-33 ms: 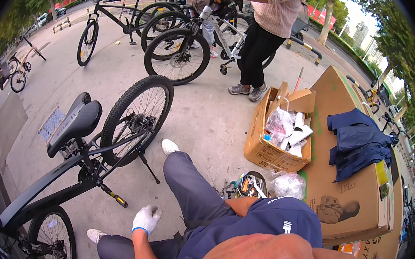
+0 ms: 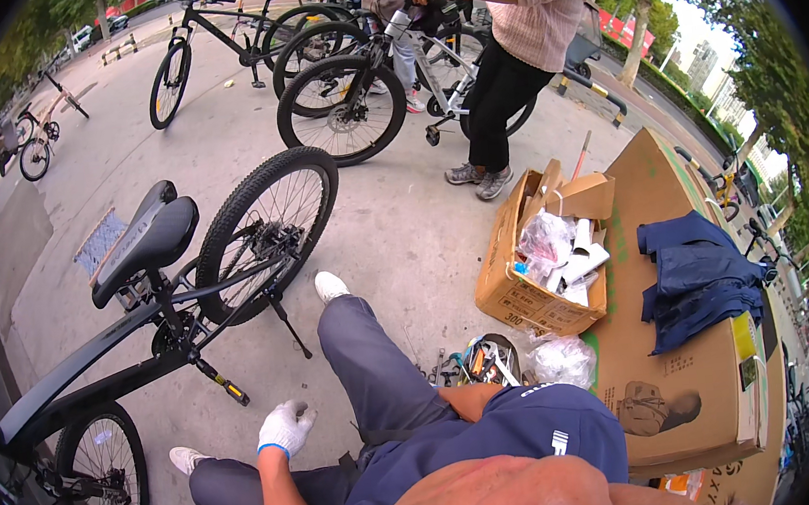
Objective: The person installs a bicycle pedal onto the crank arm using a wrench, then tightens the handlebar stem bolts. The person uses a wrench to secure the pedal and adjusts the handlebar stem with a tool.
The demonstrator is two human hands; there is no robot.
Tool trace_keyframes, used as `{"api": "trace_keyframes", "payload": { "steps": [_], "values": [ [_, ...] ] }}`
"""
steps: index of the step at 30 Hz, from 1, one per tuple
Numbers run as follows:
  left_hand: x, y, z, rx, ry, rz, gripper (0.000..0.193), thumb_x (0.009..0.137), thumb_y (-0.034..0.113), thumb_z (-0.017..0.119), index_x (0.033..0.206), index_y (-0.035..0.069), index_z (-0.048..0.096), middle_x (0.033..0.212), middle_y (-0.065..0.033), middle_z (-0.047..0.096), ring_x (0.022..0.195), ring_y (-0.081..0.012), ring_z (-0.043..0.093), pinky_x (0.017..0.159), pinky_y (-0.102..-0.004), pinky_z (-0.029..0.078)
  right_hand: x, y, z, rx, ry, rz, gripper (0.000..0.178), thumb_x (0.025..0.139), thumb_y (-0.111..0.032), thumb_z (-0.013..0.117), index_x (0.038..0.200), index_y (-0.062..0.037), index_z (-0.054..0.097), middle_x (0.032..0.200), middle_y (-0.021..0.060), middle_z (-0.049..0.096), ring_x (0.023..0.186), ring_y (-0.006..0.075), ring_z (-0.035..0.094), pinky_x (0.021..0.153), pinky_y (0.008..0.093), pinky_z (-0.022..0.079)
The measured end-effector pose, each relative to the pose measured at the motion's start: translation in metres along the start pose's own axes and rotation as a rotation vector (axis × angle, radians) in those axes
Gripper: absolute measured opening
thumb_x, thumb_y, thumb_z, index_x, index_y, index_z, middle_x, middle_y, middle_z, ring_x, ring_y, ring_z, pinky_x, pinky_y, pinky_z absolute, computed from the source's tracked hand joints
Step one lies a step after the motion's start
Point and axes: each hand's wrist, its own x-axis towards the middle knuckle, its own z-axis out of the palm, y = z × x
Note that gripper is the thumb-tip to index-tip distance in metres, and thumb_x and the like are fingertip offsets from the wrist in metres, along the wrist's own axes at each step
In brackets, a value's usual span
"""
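Note:
My left hand [image 2: 287, 427], in a white knit glove with a blue cuff, hovers over the pavement beside my bent legs. Its fingers are loosely curved and apart, with nothing visible in them. Close by stands a dark bicycle [image 2: 86, 382], its saddle [image 2: 158, 239] and knobby rear wheel [image 2: 271, 236] toward me, a kickstand [image 2: 290, 328] reaching to the ground. Of my right arm only a piece of forearm [image 2: 472, 402] shows between thigh and shirt; the hand is hidden. Next to that arm sits a container of hand tools [image 2: 490, 359], with loose metal tools [image 2: 445, 367] beside it.
An open cardboard box [image 2: 536, 303] holds plastic wrap and white tubes. Clear plastic [image 2: 563, 362] lies before it. Right of it, a large carton [image 2: 677, 401] carries a dark blue garment [image 2: 699, 273]. Ahead, a person [image 2: 538, 16] grips a white bicycle [image 2: 426, 70]; more bicycles stand behind.
The person ahead and the white bicycle have shifted very slightly to the left. My hands and the near bicycle have not visibly moved.

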Motion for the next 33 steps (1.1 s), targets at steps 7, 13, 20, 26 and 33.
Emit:
{"api": "trace_keyframes", "payload": {
  "steps": [7, 13, 20, 26, 33],
  "values": [
    [-0.005, 0.0, -0.001, -0.007, 0.003, 0.003, 0.049, 0.099, 0.044, 0.07, 0.126, 0.003, 0.078, 0.126, -0.0249, 0.076, 0.116, -0.0414, 0.073, 0.103, -0.0486, 0.057, -0.002, 0.002, 0.005, 0.006, -0.013, 0.0, 0.048, 0.097, -0.044, 0.066, 0.122, -0.0058, 0.081, 0.119, 0.0239, 0.079, 0.113, 0.0418, 0.076, 0.098, 0.0474, 0.06],
    [-0.007, 0.003, -0.003, -0.032, 0.009, -0.005, 0.05, 0.099, 0.043, 0.071, 0.128, 0.002, 0.077, 0.126, -0.025, 0.076, 0.116, -0.0407, 0.074, 0.103, -0.0472, 0.058, -0.005, 0.005, 0.008, 0.014, -0.011, 0.005, 0.048, 0.097, -0.045, 0.067, 0.122, -0.0062, 0.081, 0.12, 0.024, 0.078, 0.115, 0.0424, 0.075, 0.098, 0.0479, 0.06],
    [-0.009, 0.001, 0.0, -0.027, 0.014, 0.021, 0.051, 0.099, 0.043, 0.071, 0.128, 0.002, 0.077, 0.126, -0.025, 0.076, 0.116, -0.0409, 0.074, 0.103, -0.0474, 0.057, -0.007, 0.006, 0.014, 0.029, -0.002, 0.003, 0.049, 0.096, -0.046, 0.067, 0.122, -0.0065, 0.081, 0.122, 0.0242, 0.078, 0.116, 0.0431, 0.074, 0.098, 0.0486, 0.06],
    [-0.012, 0.002, -0.001, -0.045, 0.034, 0.013, 0.047, 0.098, 0.041, 0.072, 0.124, 0.002, 0.078, 0.123, -0.0259, 0.077, 0.115, -0.0429, 0.074, 0.102, -0.0482, 0.057, -0.005, 0.014, 0.021, 0.033, 0.007, -0.006, 0.05, 0.096, -0.046, 0.067, 0.122, -0.0069, 0.08, 0.123, 0.0243, 0.077, 0.117, 0.0437, 0.074, 0.098, 0.0491, 0.06],
    [-0.014, 0.003, -0.001, -0.035, 0.019, 0.035, 0.045, 0.099, 0.038, 0.073, 0.125, 0.001, 0.077, 0.12, -0.0249, 0.077, 0.112, -0.0401, 0.076, 0.1, -0.0481, 0.058, -0.01, 0.045, 0.02, 0.018, 0.12, -0.075, 0.05, 0.095, -0.047, 0.067, 0.122, -0.0072, 0.08, 0.125, 0.0245, 0.077, 0.118, 0.0444, 0.073, 0.098, 0.0497, 0.059]
  ]
}}
